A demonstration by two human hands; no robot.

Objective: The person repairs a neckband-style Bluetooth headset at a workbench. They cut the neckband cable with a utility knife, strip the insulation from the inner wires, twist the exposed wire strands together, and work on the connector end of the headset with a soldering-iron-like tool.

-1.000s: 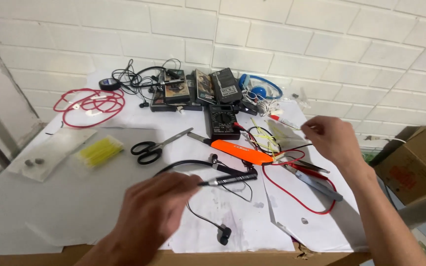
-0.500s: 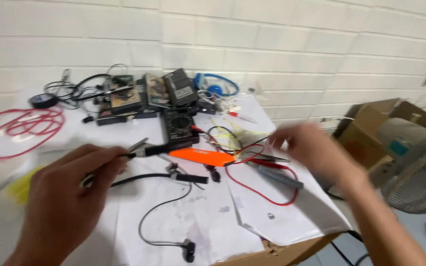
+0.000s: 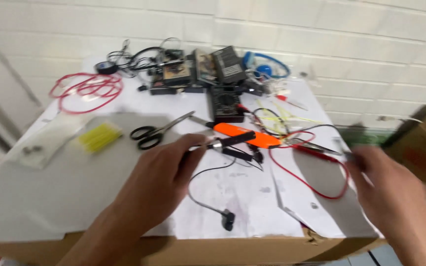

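Note:
My left hand (image 3: 161, 180) is low in the middle of the table, gripping a black pen-shaped tool (image 3: 225, 143) whose black cable (image 3: 203, 197) curls down to a plug near the front edge. Its tip lies just in front of an orange cutter (image 3: 245, 136). My right hand (image 3: 393, 189) is blurred at the right edge of the table, fingers closed near the end of a red wire (image 3: 316, 184); what it pinches is too smeared to make out. Black-handled scissors (image 3: 156, 130) lie left of the tool.
A black multimeter (image 3: 226, 104), circuit boards and black adapters (image 3: 200, 71), a blue cable coil (image 3: 267, 64) and a red wire coil (image 3: 87, 88) crowd the back. Yellow pieces (image 3: 99, 136) lie at left. A cardboard box (image 3: 420, 138) stands at right beyond the table edge.
The view swung back to the left. My left hand moved right toward the table's middle with the tool. My right hand dropped toward the table's near right corner.

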